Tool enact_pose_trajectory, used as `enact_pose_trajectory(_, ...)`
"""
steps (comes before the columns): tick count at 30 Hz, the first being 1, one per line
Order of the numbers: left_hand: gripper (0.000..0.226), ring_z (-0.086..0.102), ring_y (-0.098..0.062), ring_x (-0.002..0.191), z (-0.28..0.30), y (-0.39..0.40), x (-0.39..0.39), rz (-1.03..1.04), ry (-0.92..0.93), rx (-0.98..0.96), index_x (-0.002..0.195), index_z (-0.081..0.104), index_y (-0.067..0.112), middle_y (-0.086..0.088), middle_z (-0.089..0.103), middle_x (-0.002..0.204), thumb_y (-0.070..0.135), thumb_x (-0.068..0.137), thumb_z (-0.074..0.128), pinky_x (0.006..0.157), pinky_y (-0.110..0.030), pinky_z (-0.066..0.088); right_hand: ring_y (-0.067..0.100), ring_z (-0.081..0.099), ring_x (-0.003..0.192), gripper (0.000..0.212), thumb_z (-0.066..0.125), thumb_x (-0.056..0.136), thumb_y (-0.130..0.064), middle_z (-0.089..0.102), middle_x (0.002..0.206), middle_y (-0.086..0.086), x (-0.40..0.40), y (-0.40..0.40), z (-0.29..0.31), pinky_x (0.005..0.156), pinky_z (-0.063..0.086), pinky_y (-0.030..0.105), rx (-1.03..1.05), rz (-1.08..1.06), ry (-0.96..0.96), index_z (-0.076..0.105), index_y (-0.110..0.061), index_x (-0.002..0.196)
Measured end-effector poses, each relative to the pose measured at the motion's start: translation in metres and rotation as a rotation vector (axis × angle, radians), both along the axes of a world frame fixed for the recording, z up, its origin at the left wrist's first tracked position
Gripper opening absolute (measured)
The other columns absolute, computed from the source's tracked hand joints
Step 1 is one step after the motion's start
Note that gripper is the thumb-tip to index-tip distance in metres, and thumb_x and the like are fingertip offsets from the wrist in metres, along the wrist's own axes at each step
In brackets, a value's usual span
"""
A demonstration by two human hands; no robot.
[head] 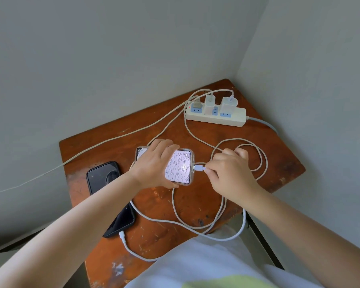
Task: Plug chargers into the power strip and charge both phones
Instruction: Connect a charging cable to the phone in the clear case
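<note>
The lit phone (pixel 178 167), in a clear case with a floral screen, lies near the middle of the tabletop (pixel 195 200), held down by the left hand (pixel 152 165), whose fingers wrap over its far and near edges. The right hand (pixel 229 171) pinches a plug (pixel 200 168) between thumb and fingers, right at the phone's end port; whether it is fully seated I cannot tell. Its cable (pixel 256 154) loops behind that hand. A black phone (pixel 104 175) lies to the left, partly under the forearm, with a white cable (pixel 133 251) at its near end. At the far corner the power strip (pixel 216 117) carries two chargers (pixel 227 106) standing upright.
</note>
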State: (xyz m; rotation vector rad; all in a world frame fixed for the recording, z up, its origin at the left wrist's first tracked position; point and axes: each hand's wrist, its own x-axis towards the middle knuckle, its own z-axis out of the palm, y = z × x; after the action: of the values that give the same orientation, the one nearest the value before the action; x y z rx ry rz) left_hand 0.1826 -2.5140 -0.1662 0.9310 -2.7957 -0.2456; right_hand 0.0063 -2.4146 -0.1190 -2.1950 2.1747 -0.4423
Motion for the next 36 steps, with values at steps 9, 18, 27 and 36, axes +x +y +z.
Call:
enact_pose_trajectory(9,0.104,0.036,-0.021,0.096,-0.007,0.01,0.0,0.028,0.105,-0.041,0.111,0.042,0.006,-0.02,0.067,0.098,0.048,0.028,0.09,0.074,-0.04,0.054,0.024,0.06,0.052,0.008,0.065,0.068,-0.006,0.067,0.054,0.007,0.0,0.012,-0.025,0.063,0.043,0.037,0.06,-0.049,-0.249,0.074,-0.007,0.067)
enact_pose_trajectory(18,0.102,0.039,-0.025,0.097,-0.019,0.021,0.0,0.011,0.15,-0.097,0.109,0.043,0.004,-0.021,0.069,0.093,0.043,0.027,0.091,0.074,-0.042,0.055,0.023,0.061,0.053,0.009,0.076,0.063,-0.004,0.066,0.051,0.003,-0.002,0.021,-0.031,0.07,0.037,0.037,-0.004,-0.002,-0.007,0.072,-0.011,0.058)
enact_pose_trajectory(27,0.102,0.044,-0.025,0.101,-0.02,0.017,-0.002,-0.02,0.057,-0.066,0.111,0.046,0.003,-0.017,0.069,0.097,0.048,0.03,0.088,0.079,-0.039,0.054,0.008,0.045,0.059,0.014,0.062,0.072,-0.01,0.069,0.06,0.01,-0.013,0.015,-0.045,0.06,0.04,0.033,0.174,0.037,-0.408,0.074,-0.003,0.072)
enact_pose_trajectory(36,0.111,0.066,-0.032,0.091,-0.019,0.02,-0.004,-0.046,-0.049,-0.139,0.112,0.055,-0.006,-0.018,0.071,0.097,0.048,0.022,0.091,0.073,-0.038,0.057,0.012,0.046,0.063,0.014,0.061,0.071,-0.01,0.069,0.06,0.011,-0.019,0.008,-0.04,0.058,0.034,0.028,0.185,0.137,-0.342,0.073,-0.003,0.072)
